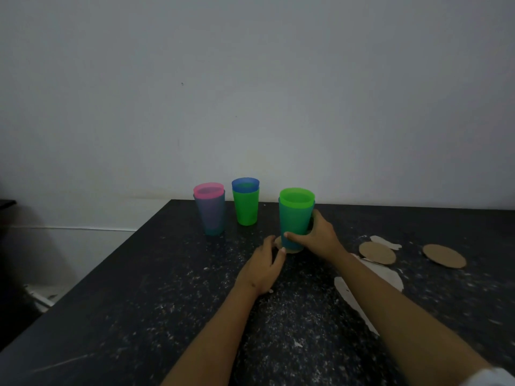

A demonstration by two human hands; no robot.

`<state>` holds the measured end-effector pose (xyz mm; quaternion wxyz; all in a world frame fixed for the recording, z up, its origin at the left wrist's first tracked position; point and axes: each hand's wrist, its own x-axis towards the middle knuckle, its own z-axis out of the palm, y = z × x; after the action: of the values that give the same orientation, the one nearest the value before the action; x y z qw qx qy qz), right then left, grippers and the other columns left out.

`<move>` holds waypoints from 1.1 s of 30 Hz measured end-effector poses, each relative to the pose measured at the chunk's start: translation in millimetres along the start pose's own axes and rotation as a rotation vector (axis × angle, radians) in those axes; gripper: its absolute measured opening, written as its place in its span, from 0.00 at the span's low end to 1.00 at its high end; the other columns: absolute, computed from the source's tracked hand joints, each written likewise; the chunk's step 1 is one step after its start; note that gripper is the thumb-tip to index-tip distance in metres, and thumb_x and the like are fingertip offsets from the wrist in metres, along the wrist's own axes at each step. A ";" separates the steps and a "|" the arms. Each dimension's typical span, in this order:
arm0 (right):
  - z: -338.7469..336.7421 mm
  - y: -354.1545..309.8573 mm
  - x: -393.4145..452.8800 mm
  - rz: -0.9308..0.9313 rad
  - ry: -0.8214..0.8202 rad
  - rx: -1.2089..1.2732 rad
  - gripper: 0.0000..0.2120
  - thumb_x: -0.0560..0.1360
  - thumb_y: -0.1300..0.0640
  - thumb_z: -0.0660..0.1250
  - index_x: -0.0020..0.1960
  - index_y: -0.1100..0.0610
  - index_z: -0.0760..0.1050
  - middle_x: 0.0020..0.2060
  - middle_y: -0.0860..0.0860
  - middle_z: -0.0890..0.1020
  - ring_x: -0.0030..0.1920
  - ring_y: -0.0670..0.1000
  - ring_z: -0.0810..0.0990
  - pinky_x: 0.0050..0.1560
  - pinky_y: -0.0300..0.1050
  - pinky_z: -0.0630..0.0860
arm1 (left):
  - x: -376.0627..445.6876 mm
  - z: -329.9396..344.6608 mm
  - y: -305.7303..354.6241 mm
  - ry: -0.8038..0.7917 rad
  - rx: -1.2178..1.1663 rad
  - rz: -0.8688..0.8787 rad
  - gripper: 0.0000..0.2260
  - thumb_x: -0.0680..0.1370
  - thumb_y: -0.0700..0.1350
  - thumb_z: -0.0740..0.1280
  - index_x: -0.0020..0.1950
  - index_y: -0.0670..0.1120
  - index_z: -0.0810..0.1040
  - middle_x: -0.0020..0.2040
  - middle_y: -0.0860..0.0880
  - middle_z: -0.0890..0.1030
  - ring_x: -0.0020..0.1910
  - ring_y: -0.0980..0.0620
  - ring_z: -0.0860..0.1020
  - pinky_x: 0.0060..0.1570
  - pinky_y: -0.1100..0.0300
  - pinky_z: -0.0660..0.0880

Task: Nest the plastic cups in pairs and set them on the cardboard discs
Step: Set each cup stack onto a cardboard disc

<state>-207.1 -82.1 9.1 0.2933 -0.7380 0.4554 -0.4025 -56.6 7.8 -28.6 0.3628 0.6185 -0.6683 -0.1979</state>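
Note:
A green cup nested in a teal cup (295, 215) stands upright on a cardboard disc (292, 250), mid-table. My right hand (317, 235) wraps around this pair's lower half. My left hand (264, 266) rests on the table with its fingertips touching the disc's left edge. Further back stand a pink cup nested in a blue-grey cup (209, 208) and a blue cup nested in a green cup (245, 201), both directly on the table. Two bare cardboard discs (376, 252) (444, 256) lie to the right.
The dark speckled table (139, 302) has its left edge running diagonally from the back wall toward me. White paper scraps (386, 242) (354, 299) lie near the discs and under my right forearm. A pale wall rises just behind the cups.

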 end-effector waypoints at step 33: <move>93.5 -50.7 -39.1 -0.519 0.052 -0.187 0.18 0.68 0.41 0.67 0.48 0.51 0.66 0.42 0.46 0.70 0.44 0.46 0.70 0.44 0.46 0.74 | 43.5 -111.5 -72.4 0.600 -0.002 -0.327 0.52 0.66 0.56 0.76 0.76 0.41 0.46 0.75 0.38 0.56 0.74 0.38 0.56 0.71 0.43 0.57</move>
<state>-114.7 -19.5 -10.3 0.0990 -0.8434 0.2935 -0.4391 75.4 -25.2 3.6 0.5073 0.7478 -0.4235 -0.0636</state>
